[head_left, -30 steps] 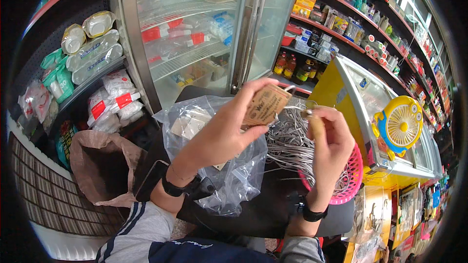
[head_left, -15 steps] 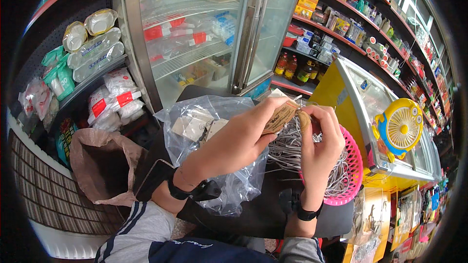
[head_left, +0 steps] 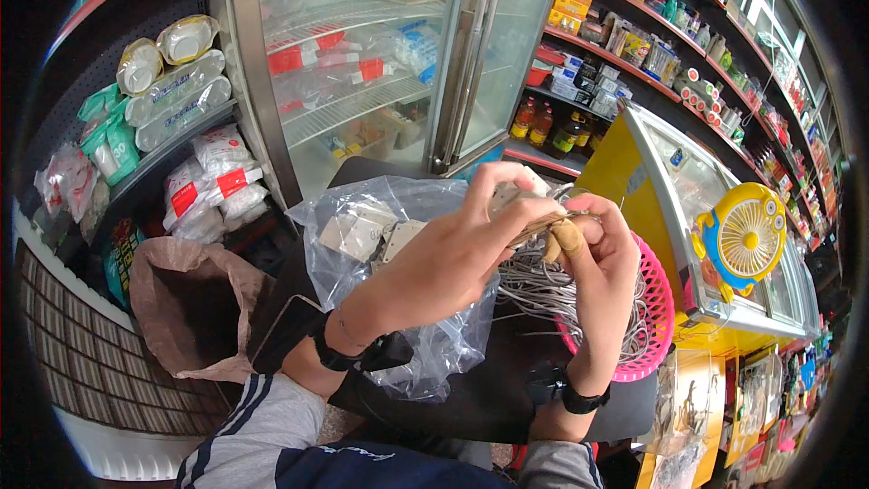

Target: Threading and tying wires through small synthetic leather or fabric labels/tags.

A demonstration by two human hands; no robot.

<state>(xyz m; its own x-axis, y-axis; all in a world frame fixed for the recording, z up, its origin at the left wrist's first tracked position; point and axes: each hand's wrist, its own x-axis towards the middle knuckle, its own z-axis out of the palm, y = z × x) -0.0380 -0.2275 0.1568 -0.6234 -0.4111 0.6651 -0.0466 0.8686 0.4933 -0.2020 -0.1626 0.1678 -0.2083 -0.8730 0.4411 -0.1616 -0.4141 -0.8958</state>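
Note:
My left hand (head_left: 444, 258) holds a small brown card tag (head_left: 534, 230), now seen nearly edge-on, with a pale piece (head_left: 518, 183) by its fingers. Closed at the tag's right end, my right hand (head_left: 605, 254) has a tan cover (head_left: 568, 237) on its thumb. Whether it also pinches a thin cord is hidden. Below the hands, a pink plastic basket (head_left: 668, 303) holds a tangle of grey cords (head_left: 534, 292). Left of it, a clear plastic bag (head_left: 453, 358) has pale card tags (head_left: 358, 228) in it, partly behind my left forearm.
These lie on a dark table (head_left: 489, 389). A brown open-topped bag (head_left: 186, 308) stands at the left. Beyond are a glass-door fridge (head_left: 362, 0) and stocked shelves (head_left: 597, 45). A yellow chest freezer (head_left: 625, 163) with a round fan (head_left: 749, 240) is at the right.
The brown tag has turned from showing its printed face to nearly edge-on. My left fingers have curled over it, and my right hand has rolled in, thumb against its end.

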